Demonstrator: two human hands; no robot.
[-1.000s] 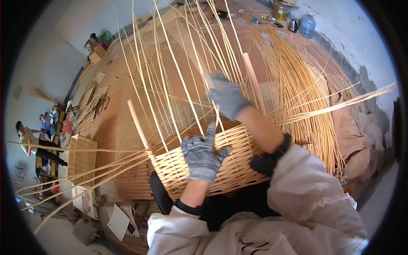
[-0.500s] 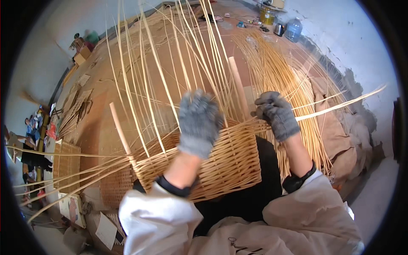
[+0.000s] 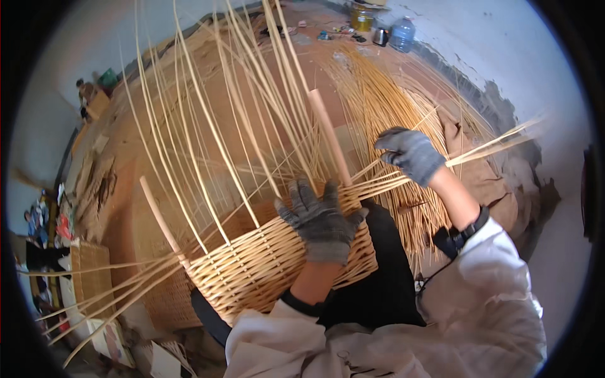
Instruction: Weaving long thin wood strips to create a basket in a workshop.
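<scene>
A half-woven wicker basket (image 3: 252,271) rests tilted across my lap, with several long upright rods (image 3: 208,120) rising from its far side. My left hand (image 3: 321,223), in a grey knitted glove, lies with spread fingers over the near wall and rim, close to the right corner. Thick peeled posts (image 3: 329,135) stand at the corners. Beyond the right corner, my gloved right hand (image 3: 409,153) has curled fingers around what seems to be a thin wicker rod (image 3: 367,170). Other weaving rods (image 3: 391,183) run from that corner beneath its wrist and out to the right.
A large heap of loose rods (image 3: 359,88) covers the floor ahead and to the right, beside brown sacking (image 3: 485,179). Long rod ends (image 3: 113,290) stick out left of the basket. A water bottle (image 3: 402,34) and a kettle (image 3: 380,36) stand by the far wall.
My left hand has come down and toward the right corner, its fingers now spread on the basket. The view has shifted, so the basket sits further left and lower. My right hand stays beyond the corner.
</scene>
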